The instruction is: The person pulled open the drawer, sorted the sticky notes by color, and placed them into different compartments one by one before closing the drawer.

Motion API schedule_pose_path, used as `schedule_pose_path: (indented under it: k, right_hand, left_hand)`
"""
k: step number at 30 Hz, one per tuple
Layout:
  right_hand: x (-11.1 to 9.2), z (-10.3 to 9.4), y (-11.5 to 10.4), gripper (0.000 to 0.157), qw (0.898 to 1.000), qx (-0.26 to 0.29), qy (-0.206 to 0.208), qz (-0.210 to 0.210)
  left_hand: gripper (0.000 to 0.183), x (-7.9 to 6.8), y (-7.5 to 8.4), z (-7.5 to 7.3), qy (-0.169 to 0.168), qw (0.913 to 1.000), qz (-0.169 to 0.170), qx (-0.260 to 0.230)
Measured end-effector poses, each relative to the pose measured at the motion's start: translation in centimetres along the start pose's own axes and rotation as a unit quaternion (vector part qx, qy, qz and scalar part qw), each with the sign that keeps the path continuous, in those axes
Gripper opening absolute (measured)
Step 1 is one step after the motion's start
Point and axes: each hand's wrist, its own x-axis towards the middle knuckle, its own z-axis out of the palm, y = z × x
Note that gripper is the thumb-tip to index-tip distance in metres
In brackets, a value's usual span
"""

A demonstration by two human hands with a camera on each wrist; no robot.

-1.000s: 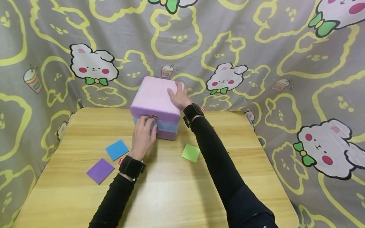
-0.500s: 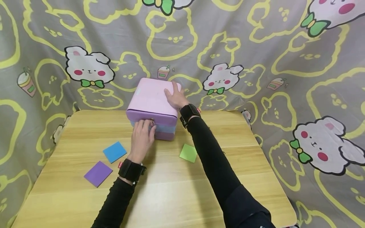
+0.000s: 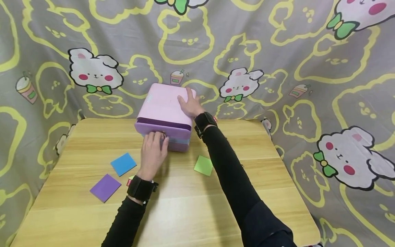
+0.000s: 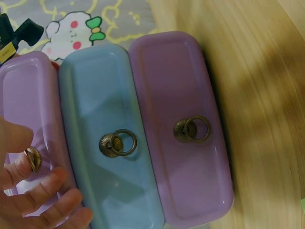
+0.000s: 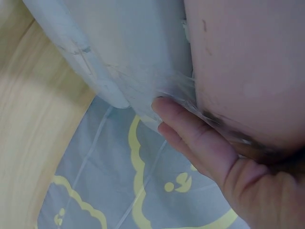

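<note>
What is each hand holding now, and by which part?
Left hand pinches the ring pull of the top drawer. Right hand rests flat on the box top, gripping nothing.

A light wooden table [image 3: 185, 212] with rounded corners carries a pink three-drawer box [image 3: 165, 106] at its far edge; nearer lie three flat squares, well apart: a blue square [image 3: 123, 164], a purple square [image 3: 105, 187], a green square [image 3: 203, 165].

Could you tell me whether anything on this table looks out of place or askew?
Only the top drawer of the pink drawer box juts forward, leaving a dark gap; the left hand pinches its ring pull while the right hand rests on top. Nothing looks spilled or damaged.
</note>
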Motion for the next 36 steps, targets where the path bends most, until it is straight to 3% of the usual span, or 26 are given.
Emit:
schedule_pose_path:
  k: [17,29,36]
  right_hand:
    - [0.4,-0.1,-0.2,0.065,0.999,-0.024,-0.013,0.029]
    - [1.6,0.3,0.3,0.057,0.999,-0.033,0.016,0.007]
    - [1.8,0.1,0.5,0.056,0.999,-0.011,0.038,-0.003]
  left_hand:
    - [0.022,-1.2,0.6,-0.4,0.010,0.9999,0.000,0.005]
    - [0.021,-1.9,0.9,-0.6,0.001,0.9999,-0.009,0.013]
    - [0.022,-2.0,1.1,-0.7,0.004,0.9998,0.002,0.018]
